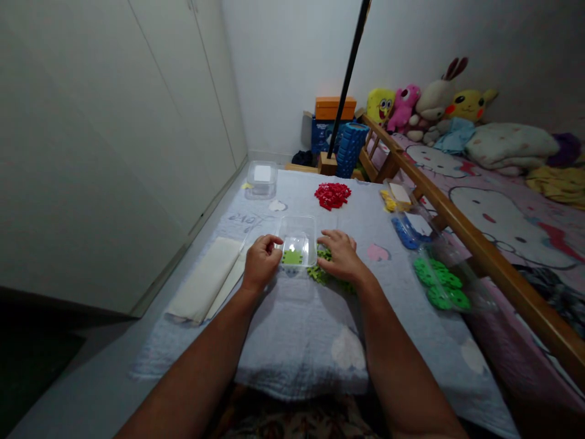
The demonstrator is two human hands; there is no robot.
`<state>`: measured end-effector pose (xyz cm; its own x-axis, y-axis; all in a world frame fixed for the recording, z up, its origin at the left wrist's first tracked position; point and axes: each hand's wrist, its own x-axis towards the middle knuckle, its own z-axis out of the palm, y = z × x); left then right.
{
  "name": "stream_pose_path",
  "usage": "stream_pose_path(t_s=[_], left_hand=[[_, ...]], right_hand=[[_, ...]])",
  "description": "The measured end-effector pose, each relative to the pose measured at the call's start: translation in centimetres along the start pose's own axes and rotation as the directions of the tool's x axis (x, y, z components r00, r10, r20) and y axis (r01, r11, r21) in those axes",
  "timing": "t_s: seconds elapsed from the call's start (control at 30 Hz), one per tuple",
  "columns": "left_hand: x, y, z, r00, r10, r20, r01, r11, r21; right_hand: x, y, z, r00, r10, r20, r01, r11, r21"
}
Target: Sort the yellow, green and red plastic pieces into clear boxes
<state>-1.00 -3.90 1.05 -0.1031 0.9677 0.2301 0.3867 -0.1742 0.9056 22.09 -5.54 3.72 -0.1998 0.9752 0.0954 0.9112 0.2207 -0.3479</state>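
In the middle of the cloth-covered table is a clear plastic box [297, 227] with a flat light-green toothed piece [292, 256] showing at its near end. My left hand [264, 259] is closed at the box's left side, thumb and forefinger pinching its edge. At the opposite side, my right hand [339, 253] is curved with its thumb and fingers apart, the tips close to the box wall. Whether those tips touch the wall, I cannot tell. A pile of light-green toothed pieces [319, 274] lies under and beside my right hand, which partly covers it.
Red pieces [333, 196] are heaped farther back. Another clear box [261, 180] stands at the back left. Along the right edge are containers of yellow [388, 201], blue [404, 233] and green pieces [441, 283]. Folded cream cloth [205, 280] lies left. A wooden bed rail [439, 204] borders the right.
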Motion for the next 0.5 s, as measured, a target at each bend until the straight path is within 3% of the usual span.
stream_pose_path(t_s=[0.07, 0.17, 0.33, 0.5], left_hand=[[0.0, 0.0, 0.0, 1.0, 0.006, 0.004, -0.006, 1.0, -0.002], [0.1, 0.0, -0.1, 1.0, 0.008, 0.014, -0.008, 1.0, -0.015], [-0.1, 0.0, -0.1, 0.998, -0.002, 0.068, 0.003, 1.0, -0.027], [-0.2, -0.3, -0.1, 0.995, 0.011, 0.095, -0.008, 1.0, -0.028]], right_hand=[[-0.6, -0.5, 0.5, 0.995, -0.026, 0.097, 0.032, 0.997, -0.065], [-1.3, -0.7, 1.1, 0.987, -0.052, 0.15, 0.068, 0.992, -0.105], [-1.8, 0.8, 0.7, 0.989, -0.044, 0.143, 0.06, 0.993, -0.104], [-2.1, 2.2, 0.2, 0.998, 0.0, 0.06, 0.005, 0.997, -0.079]])
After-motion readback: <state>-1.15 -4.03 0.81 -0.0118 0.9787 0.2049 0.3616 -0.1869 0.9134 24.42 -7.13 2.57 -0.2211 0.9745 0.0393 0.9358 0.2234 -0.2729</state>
